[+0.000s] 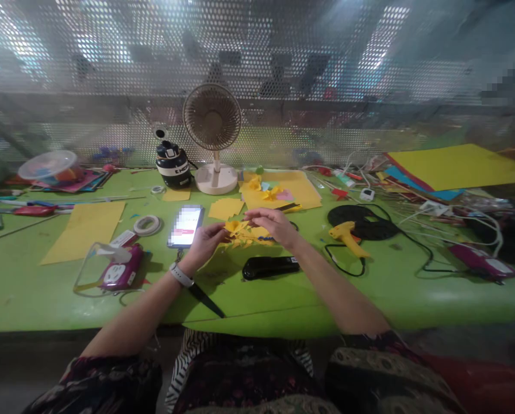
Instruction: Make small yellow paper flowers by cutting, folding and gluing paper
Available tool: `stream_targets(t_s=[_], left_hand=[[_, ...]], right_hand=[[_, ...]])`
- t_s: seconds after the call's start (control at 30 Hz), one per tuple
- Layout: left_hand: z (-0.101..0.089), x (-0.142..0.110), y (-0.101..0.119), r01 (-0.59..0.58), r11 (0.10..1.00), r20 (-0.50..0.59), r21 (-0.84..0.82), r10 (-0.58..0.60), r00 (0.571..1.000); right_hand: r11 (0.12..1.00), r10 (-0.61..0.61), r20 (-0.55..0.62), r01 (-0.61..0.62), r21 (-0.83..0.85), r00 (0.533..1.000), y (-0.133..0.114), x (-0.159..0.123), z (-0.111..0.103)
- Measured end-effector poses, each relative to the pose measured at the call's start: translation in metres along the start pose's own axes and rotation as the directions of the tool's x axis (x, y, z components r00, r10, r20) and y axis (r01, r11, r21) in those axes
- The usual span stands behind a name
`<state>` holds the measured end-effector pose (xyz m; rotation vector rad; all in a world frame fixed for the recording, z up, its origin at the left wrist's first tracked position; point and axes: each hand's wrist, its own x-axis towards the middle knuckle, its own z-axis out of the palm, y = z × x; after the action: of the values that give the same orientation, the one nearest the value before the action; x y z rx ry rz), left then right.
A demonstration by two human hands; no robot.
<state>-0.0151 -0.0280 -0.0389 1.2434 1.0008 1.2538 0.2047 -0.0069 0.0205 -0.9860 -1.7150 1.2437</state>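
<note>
My left hand (206, 241), with a white watch at the wrist, pinches the edge of a yellow paper flower (233, 226). Just right of the flower, my right hand (277, 224) hovers with its fingers stretched toward it, thumb apart, and nothing visible in them. Small yellow paper scraps (244, 237) lie beneath both hands. A black stapler (270, 268) rests nearer to me, and scissors (289, 207) lie just beyond the right hand. Two finished-looking yellow paper flowers (271, 192) sit on yellow sheets (304, 183) farther back.
A phone (185, 226) and tape roll (147, 225) lie left, near a purple power socket (122, 270). A white fan (214, 123) and dark bottle (173, 165) stand at the back. To the right are a yellow glue gun (349, 238), black cable and coloured paper (460, 165).
</note>
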Motion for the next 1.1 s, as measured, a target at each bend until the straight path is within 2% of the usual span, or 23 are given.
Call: stream_targets(t_s=[0.1, 0.27, 0.63, 0.87, 1.1], left_hand=[[0.0021, -0.0006, 0.0020, -0.022, 1.000, 0.006, 0.003, 0.022, 1.000], [0.0023, -0.0011, -0.0010, -0.040, 0.999, 0.000, 0.008, 0.040, 0.999], [0.0001, -0.0009, -0.0032, -0.041, 0.999, -0.023, -0.015, 0.041, 0.999], [-0.0016, -0.0015, -0.0054, -0.093, 0.993, 0.026, 0.074, 0.092, 0.995], [-0.0022, -0.0010, -0.0059, -0.121, 0.985, 0.027, 0.123, 0.119, 0.993]], right_hand=[[0.994, 0.064, 0.019, -0.065, 0.085, 0.998, 0.0009, 0.0010, 0.0013], [0.985, 0.120, 0.016, -0.121, 0.125, 0.993, -0.0001, -0.0008, 0.0066], [0.983, 0.105, 0.031, -0.109, 0.148, 0.994, -0.0013, -0.0008, 0.0073], [0.987, 0.096, 0.011, -0.096, 0.129, 0.995, 0.0004, 0.0001, 0.0078], [0.984, 0.101, 0.000, -0.100, 0.149, 0.995, 0.0016, 0.0006, 0.0076]])
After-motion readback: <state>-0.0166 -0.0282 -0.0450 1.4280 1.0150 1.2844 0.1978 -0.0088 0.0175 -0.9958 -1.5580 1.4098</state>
